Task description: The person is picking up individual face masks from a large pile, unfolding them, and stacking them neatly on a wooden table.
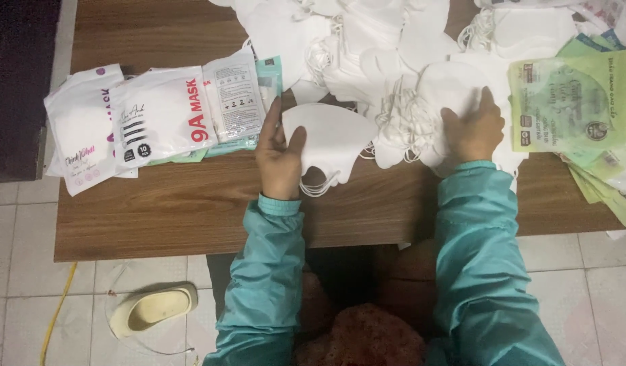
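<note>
1. My left hand (279, 159) holds a white folded face mask (330, 139) by its left edge: thumb on top, fingers closed along the side, the rest of the mask lying flat on the wooden table (191, 210).
2. The mask's ear loops (320, 184) trail out below it, near my left wrist.
3. My right hand (474, 129) rests palm down, fingers spread and open, on the near edge of a big heap of loose white masks (394, 61). It presses on the top ones; I cannot tell whether any fingertip has actually hooked a mask or a loop, since the whites blur together there.
4. The held mask sits between my two hands, just left of the heap and touching its tangle of loops.
5. Left of my left hand lie several sealed mask packets (157, 112), white with red and black print, overlapping one another, with a teal-edged packet (269, 71) tucked beneath.
6. On the right edge of the table is a stack of pale green printed bags (584, 108), just beside my right hand.
7. Both sleeves (476, 257) are teal.
8. Down on the tiled floor (21, 285), left of my knees, lies a cream slipper (153, 308), with a yellow cable (59, 305) near it.
</note>
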